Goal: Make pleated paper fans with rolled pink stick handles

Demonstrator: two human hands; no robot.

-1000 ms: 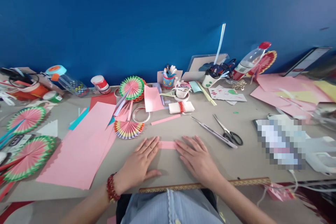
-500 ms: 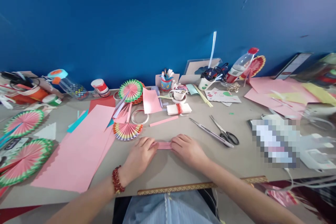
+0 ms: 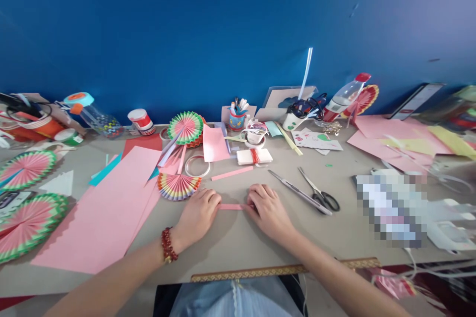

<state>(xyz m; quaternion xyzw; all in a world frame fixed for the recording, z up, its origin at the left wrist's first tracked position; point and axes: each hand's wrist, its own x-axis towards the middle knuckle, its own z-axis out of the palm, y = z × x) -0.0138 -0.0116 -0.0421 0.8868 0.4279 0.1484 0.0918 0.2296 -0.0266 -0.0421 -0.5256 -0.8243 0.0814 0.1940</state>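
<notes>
A narrow pink paper strip point(image 3: 233, 206) lies on the table between my hands, with both ends hidden under my fingers. My left hand point(image 3: 199, 210) is closed on its left end, fingers curled, and a red bead bracelet point(image 3: 168, 245) is on that wrist. At the right end, my right hand point(image 3: 266, 208) has its fingers curled down on the paper. Another pink strip point(image 3: 232, 173) lies just beyond. A pleated paper fan point(image 3: 179, 186) with rainbow edges sits beside my left hand. To the right of my right hand lie a craft knife point(image 3: 301, 193) and scissors point(image 3: 322, 195).
Large pink sheets point(image 3: 100, 208) spread on the left near green-edged paper fans point(image 3: 33, 225). Behind stand a tape roll point(image 3: 198, 166), a pen cup point(image 3: 237, 120) and a bottle point(image 3: 344, 96). A patterned ruler-like strip point(image 3: 249, 273) lies along the front edge.
The pink strip between my hands looks narrower now. My right hand has moved slightly right, widening the gap between the hands. The view has shifted a little.
</notes>
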